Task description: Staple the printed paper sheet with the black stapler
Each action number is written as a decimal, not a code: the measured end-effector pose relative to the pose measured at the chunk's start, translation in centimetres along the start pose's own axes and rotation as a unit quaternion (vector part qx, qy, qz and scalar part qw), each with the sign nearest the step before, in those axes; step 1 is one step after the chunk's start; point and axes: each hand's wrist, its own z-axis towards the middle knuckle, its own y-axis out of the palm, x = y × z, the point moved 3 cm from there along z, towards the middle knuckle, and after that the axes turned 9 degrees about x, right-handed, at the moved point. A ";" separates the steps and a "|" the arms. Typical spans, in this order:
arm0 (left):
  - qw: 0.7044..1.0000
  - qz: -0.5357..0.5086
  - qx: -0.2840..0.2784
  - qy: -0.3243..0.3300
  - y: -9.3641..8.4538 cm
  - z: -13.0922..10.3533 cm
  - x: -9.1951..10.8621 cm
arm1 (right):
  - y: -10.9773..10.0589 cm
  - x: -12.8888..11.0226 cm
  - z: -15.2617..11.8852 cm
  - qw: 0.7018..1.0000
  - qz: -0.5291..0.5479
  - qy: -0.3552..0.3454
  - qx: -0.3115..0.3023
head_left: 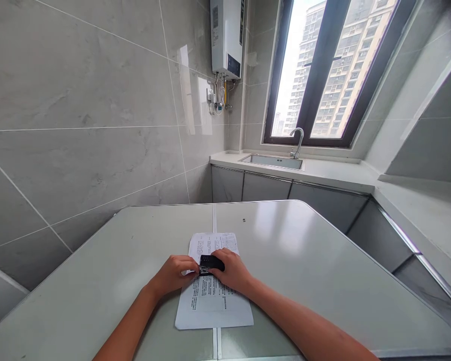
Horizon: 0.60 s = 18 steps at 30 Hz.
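Note:
Printed paper sheets [213,306] lie on the pale table, across its centre seam. Above their middle is a small black stapler [211,261] with a silvery metal part showing at its left end. My right hand [231,269] grips the stapler's right end, thumb in front and fingers behind. At the stapler's left end, my left hand [178,273] has its thumb and fingertips pinched together by the metal part. Whether a small piece is between those fingertips cannot be made out.
The glossy table [146,250] has a tiny dark object [244,220] beyond the papers. Behind it stand a counter [326,170] with a sink [272,161] and a faucet [298,143], a window, and a wall-mounted water heater [226,37]. A tiled wall is on the left.

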 end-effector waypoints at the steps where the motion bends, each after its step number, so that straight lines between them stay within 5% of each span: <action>1: 1.000 -0.007 0.002 -0.015 0.0 0.0 -0.1 | 0.0 0.0 0.0 1.000 0.001 0.000 0.000; 18: 0.987 -0.069 0.010 -0.145 -0.4 0.8 -0.1 | -0.1 -0.2 0.1 1.000 0.007 0.000 -0.004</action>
